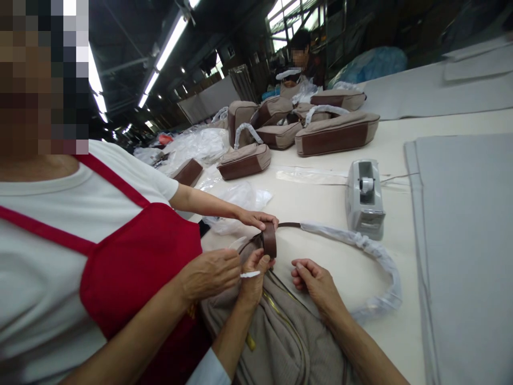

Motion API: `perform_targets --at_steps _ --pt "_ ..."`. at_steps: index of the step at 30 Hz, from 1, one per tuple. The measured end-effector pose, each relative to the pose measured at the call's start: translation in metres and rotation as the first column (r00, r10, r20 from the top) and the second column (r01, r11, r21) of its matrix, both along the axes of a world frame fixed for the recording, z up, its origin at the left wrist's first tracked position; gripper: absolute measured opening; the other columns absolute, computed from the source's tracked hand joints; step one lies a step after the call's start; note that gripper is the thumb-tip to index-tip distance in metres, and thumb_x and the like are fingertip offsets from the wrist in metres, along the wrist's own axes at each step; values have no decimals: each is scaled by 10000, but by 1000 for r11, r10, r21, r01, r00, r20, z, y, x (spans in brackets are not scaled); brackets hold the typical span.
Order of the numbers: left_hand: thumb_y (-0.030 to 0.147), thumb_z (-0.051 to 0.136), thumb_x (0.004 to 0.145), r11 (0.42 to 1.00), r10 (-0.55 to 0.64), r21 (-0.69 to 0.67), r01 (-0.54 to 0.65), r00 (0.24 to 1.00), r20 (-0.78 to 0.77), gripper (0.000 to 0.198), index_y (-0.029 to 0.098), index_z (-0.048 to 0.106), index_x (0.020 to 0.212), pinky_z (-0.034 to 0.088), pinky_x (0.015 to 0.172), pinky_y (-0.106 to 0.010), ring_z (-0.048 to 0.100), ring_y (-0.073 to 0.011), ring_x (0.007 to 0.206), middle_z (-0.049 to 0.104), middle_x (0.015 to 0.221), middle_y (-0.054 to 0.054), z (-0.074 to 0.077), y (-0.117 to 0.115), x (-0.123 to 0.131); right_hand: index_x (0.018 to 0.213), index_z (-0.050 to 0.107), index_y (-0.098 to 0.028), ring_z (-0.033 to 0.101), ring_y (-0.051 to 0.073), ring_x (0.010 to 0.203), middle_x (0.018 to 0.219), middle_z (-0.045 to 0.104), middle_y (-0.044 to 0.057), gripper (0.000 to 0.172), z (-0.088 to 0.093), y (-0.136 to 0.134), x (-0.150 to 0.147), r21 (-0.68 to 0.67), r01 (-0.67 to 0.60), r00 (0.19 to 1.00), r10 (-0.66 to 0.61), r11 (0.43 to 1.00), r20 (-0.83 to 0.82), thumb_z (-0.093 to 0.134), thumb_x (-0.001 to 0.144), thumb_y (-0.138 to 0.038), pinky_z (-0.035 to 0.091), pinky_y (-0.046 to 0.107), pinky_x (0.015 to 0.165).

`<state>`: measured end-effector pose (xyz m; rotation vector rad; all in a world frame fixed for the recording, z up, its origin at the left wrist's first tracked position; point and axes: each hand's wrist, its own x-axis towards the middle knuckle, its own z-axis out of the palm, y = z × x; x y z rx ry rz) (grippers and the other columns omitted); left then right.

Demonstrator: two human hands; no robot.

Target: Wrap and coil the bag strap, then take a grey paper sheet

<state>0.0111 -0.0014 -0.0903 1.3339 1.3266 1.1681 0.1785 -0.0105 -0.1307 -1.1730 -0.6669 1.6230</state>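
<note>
My left hand [212,274] is closed, with a small white strip [250,274] at its fingertips. My right hand [316,280] hovers to the right with thumb and fingers curled together; anything between them is hidden. Below them lies a taupe fabric bag [280,326] with a gold zipper. At its top stands a dark brown strap loop [270,240]. A co-worker's hand [258,219] holds the loop from above. Another person's hand [253,270], on a pale-sleeved arm, holds its lower end. The bag's handle [372,246], wrapped in white film, curves across the table.
A grey tape dispenser [365,198] stands behind the handle. Grey sheets [468,240] lie at the right. Several similar bags [336,133] and clear plastic wrapping [200,149] cover the far table. A co-worker in a red apron [140,267] stands close on the left.
</note>
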Motion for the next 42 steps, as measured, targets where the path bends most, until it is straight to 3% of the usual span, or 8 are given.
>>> perform_targets --at_steps 6,22,25,31,34,36,38,42 --pt "395 679 759 983 178 -77 -164 953 244 330 135 625 955 536 792 -324 624 -177 898 646 1017 -67 -36 15 14 869 633 -128 540 100 539 657 619 11 432 3 0 0 -12 -6 1000 6 1000 -3 660 642 -494 445 218 511" --pt "251 815 567 948 314 -179 -264 866 389 396 133 688 922 522 869 -343 610 -236 1011 676 1057 -87 -40 11 17 838 643 -130 527 82 500 637 623 5 312 16 23 -5 -117 16 995 -28 993 -94 675 644 -372 416 180 443" --pt "118 800 529 931 339 -279 -234 835 432 396 169 692 907 526 866 -307 593 -230 1070 675 1082 -60 -19 16 10 843 635 -133 523 79 492 633 619 4 281 17 29 -8 -157 30 990 -51 987 -130 676 666 -348 423 181 441" --pt "19 537 690 835 278 -549 44 826 490 243 126 748 745 511 757 -159 670 -180 952 723 896 -71 66 31 -49 810 632 -117 512 75 475 605 609 6 252 13 25 -10 -157 34 987 -58 987 -150 670 669 -323 420 179 436" --pt "37 475 736 947 -266 -175 268 963 38 366 119 714 1000 451 978 -260 530 -201 1197 664 1128 -99 79 35 -52 804 637 -122 518 79 479 604 608 6 285 11 23 -9 -143 34 986 -57 989 -158 685 643 -352 419 182 438" --pt "57 475 764 849 -440 57 525 763 -474 378 109 663 1087 326 1099 -440 423 -256 1289 613 1213 -157 75 39 -38 798 638 -124 523 82 485 606 608 7 314 11 23 -9 -136 35 985 -57 990 -162 697 618 -375 425 188 445" --pt "79 497 773 765 -426 103 635 620 -659 342 84 650 1079 269 1093 -559 377 -335 1308 593 1226 -203 68 46 -19 797 639 -123 523 86 488 609 609 11 348 12 23 -9 -130 33 985 -55 991 -166 709 594 -396 429 196 451" --pt "-59 378 779 561 -107 52 826 134 -985 392 8 623 1078 474 962 -495 521 -337 1193 637 1104 -240 58 57 12 796 633 -119 521 94 493 608 608 12 406 11 23 -8 -107 30 983 -49 994 -174 722 564 -440 422 207 449"
